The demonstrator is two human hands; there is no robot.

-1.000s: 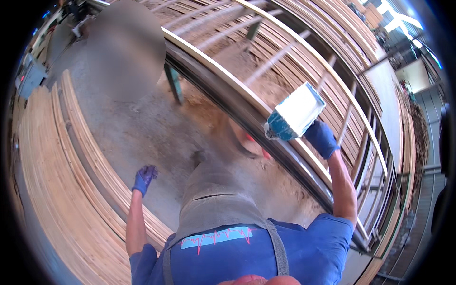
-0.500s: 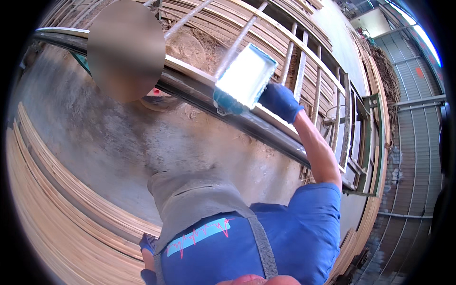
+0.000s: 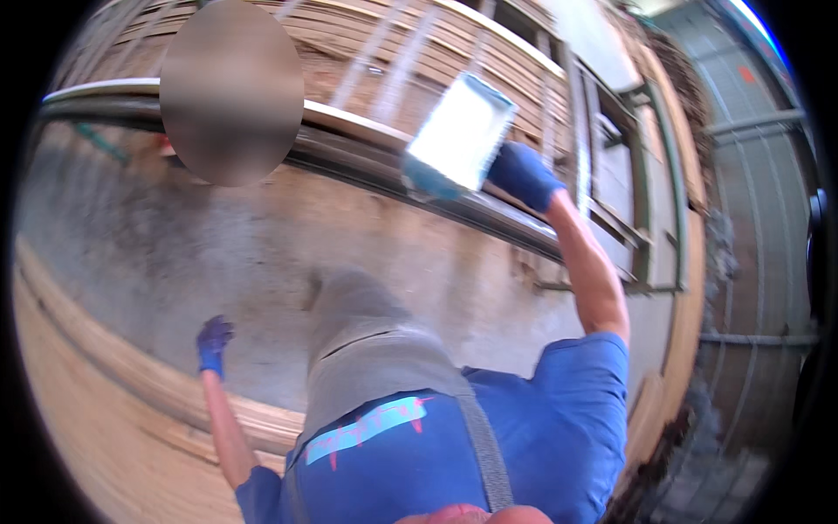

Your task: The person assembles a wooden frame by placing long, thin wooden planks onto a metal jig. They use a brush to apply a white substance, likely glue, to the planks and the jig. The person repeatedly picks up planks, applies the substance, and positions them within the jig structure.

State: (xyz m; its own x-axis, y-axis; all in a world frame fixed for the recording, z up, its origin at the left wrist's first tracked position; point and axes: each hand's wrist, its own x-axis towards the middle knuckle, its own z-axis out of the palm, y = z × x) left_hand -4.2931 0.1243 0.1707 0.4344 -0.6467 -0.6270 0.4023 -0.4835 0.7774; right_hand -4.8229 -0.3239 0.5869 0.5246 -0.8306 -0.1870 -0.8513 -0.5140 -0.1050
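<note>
A white box-shaped tub with teal-smeared edges is tilted above the rail of a metal rack. My right hand, in a blue glove, is closed on its right side; the tub hides the fingertips. My left hand, also gloved in blue, hangs out to the left over the concrete floor, near a stack of long wooden strips. Its fingers look loosely apart with nothing in them, though motion blurs them a little.
The rack's dark front rail runs across ahead of me, with pale slanted bars above it. Behind the bars lie several long boards. A green metal frame stands to the right, near a corrugated wall. A blurred oval covers the upper left.
My left hand has come away from the wooden strips and swung forward over the floor. The tub stays in my right hand, shifted slightly. My view has moved along the rack.
</note>
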